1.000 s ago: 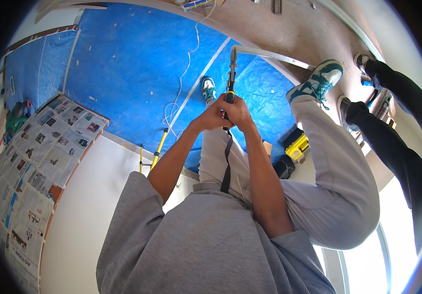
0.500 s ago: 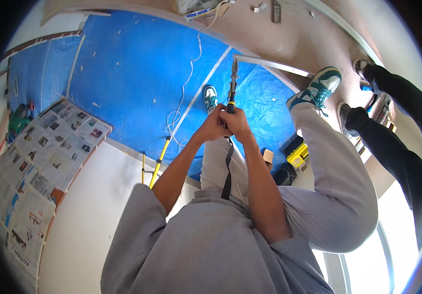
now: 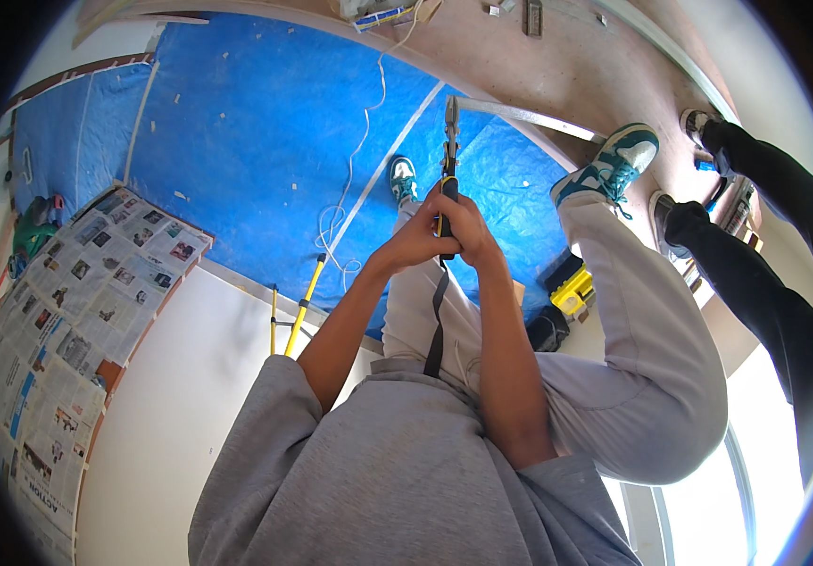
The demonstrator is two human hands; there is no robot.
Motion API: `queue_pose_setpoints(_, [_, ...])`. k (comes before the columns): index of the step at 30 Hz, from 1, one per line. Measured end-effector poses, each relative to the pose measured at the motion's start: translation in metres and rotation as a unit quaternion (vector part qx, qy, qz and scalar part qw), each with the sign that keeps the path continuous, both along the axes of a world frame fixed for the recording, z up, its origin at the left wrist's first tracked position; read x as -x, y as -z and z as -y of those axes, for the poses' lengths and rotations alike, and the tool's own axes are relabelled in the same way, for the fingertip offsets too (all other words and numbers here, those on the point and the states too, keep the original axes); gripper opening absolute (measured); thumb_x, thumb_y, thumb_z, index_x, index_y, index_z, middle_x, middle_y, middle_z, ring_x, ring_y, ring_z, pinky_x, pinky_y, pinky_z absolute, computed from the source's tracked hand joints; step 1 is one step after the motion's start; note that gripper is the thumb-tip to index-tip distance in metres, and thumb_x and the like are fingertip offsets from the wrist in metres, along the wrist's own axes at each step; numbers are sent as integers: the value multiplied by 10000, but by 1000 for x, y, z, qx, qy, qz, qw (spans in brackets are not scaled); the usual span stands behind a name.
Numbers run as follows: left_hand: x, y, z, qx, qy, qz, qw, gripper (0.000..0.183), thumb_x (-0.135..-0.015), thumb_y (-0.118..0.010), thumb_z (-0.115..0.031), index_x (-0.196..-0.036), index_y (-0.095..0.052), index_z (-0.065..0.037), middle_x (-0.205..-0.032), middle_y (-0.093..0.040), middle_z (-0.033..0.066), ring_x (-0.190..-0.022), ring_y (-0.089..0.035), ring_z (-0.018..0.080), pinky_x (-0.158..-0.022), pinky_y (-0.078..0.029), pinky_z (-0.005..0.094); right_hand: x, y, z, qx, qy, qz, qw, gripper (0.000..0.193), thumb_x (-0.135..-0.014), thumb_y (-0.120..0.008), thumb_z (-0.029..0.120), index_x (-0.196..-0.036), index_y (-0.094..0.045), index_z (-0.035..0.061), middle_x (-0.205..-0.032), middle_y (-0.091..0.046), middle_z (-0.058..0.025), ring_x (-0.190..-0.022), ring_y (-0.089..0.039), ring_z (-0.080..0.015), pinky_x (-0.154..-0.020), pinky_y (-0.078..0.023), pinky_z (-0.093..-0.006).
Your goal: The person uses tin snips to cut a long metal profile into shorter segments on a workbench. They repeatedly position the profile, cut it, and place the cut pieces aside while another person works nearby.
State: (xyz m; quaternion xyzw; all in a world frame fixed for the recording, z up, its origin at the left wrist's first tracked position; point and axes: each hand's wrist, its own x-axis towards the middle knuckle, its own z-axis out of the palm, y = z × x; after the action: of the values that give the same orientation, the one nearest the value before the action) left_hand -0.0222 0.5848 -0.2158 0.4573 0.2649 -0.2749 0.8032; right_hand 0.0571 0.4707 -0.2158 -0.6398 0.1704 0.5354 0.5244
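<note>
Both of my hands are closed around the black-and-yellow handles of a pair of metal snips (image 3: pixel 451 151), held out in front of me with the jaws pointing away. My left hand (image 3: pixel 418 241) wraps the handles from the left, and my right hand (image 3: pixel 468 229) grips them from the right. At the far end, the jaws meet the left end of a thin silvery metal strip (image 3: pixel 524 117). Whether the blades bite into it is too small to tell. My right shoe (image 3: pixel 614 168) is by the strip's other end.
Blue sheeting (image 3: pixel 256 123) covers the floor, crossed by a white cable (image 3: pixel 366 141). A newspaper-covered board (image 3: pixel 95 302) lies left, near yellow tripod legs (image 3: pixel 305 307). A yellow tool (image 3: pixel 572 291) sits right of my leg. Another person's dark-trousered legs (image 3: pixel 755 283) stand at right.
The snips and both hands have shifted slightly away from me, and more of the yellow-edged handle shows between my hands. The other person's legs look unmoved.
</note>
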Motion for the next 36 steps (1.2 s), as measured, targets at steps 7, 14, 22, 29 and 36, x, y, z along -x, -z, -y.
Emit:
queue_pose_setpoints(7, [11,13,-2,-1,-2,20,1000,1145,-708,-850,-110,-1638,-185,-177,-1351,-493,89,-1213,-508,224,-836,-535,348,7,15,4,3,-46,26,999,352,-867,-647,296,-971,-632,-40,-842,-611,-82,-750,-587,-166,-678,-484,-312])
queue_pose_setpoints(14, [12,35,12,-43,-27,73,996,1153,-685,-850,-84,-1631,-198,-172,-1317,-508,43,-1153,-523,196,-948,-481,366,5,22,11,-17,-66,92,993,359,-855,-627,291,-950,-662,-53,-834,-647,-128,-753,-626,-197,-689,-500,-341])
queue_pose_setpoints(22, [12,31,3,-95,-23,37,994,962,-665,-850,-117,-1532,-432,-115,-1080,-569,7,-935,-533,128,-799,-473,310,-4,7,-7,19,-52,67,996,314,-864,-631,261,-864,-651,-52,-743,-626,-88,-667,-600,-164,-618,-482,-312])
queue_pose_setpoints(29, [15,27,2,-110,-38,-2,993,855,-656,-830,-116,-1458,-534,-88,-946,-567,-11,-837,-518,104,-729,-461,284,-2,7,-13,5,-23,56,998,258,-878,-620,220,-839,-675,-29,-738,-618,-68,-650,-583,-145,-594,-474,-310])
queue_pose_setpoints(36, [4,-3,-3,-62,-35,13,997,870,-722,-811,-71,-1500,-422,-77,-1156,-597,49,-1001,-571,149,-812,-502,322,-6,-11,-11,-28,18,-19,999,274,-878,-649,237,-900,-667,-35,-798,-615,-68,-702,-585,-141,-625,-482,-310])
